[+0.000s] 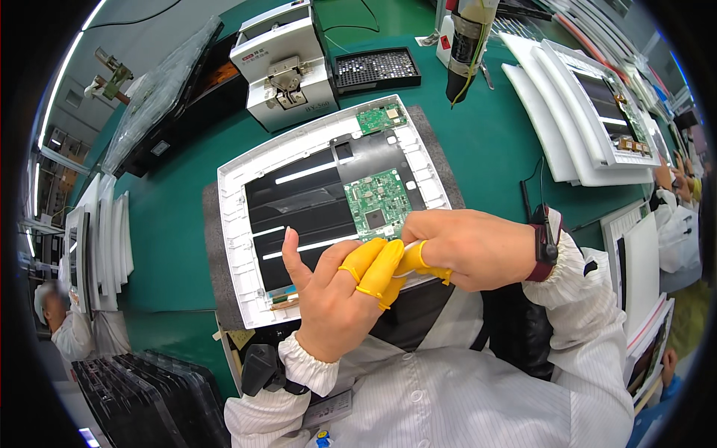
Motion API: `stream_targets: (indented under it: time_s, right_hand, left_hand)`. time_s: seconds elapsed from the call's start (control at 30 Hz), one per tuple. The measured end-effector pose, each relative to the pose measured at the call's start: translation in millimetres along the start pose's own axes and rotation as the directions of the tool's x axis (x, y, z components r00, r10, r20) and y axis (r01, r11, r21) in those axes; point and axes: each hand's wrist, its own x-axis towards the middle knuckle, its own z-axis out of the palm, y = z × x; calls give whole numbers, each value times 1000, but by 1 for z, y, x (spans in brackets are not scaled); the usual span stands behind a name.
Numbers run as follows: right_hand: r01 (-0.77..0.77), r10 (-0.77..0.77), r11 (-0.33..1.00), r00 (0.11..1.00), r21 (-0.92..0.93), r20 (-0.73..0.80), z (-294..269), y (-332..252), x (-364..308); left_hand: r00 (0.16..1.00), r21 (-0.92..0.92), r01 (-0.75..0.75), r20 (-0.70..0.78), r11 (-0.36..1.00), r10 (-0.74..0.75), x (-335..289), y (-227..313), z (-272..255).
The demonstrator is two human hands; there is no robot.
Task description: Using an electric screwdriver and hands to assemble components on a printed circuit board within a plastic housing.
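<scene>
A white-framed display panel [233,224] lies back side up in front of me. A green circuit board [377,200] sits on its dark metal middle, and a smaller green board [379,119] is at its far right corner. At the panel's near edge my left hand [340,295] is closed, its yellow-covered fingertips pinched together and one bare finger sticking out. Against it, my right hand [470,250] is closed too, fingers curled. A thin white cable [408,273] shows between the two hands; the fingers hide most of it and its ends.
The panel rests on a grey foam pad [216,257] on the green table [493,160]. Beyond stand a white machine [287,71], a black tray of small parts [377,69] and a hanging electric screwdriver [469,52]. White foam-separated panels [553,112] stack right; black trays [142,396] stand lower left.
</scene>
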Motion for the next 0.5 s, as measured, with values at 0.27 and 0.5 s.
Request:
stream_targets:
  time_s: [0.27,0.5]
  right_hand:
    - [-34,34,999,999,5,15,-1,-2,4]
    - [-155,157,988,977,-24,147,-8,0,-1]
  left_hand:
    - [1000,-5,0,1,1000,0,1,1,0]
    - [1000,-13,4,-4,1000,-5,1,0,3]
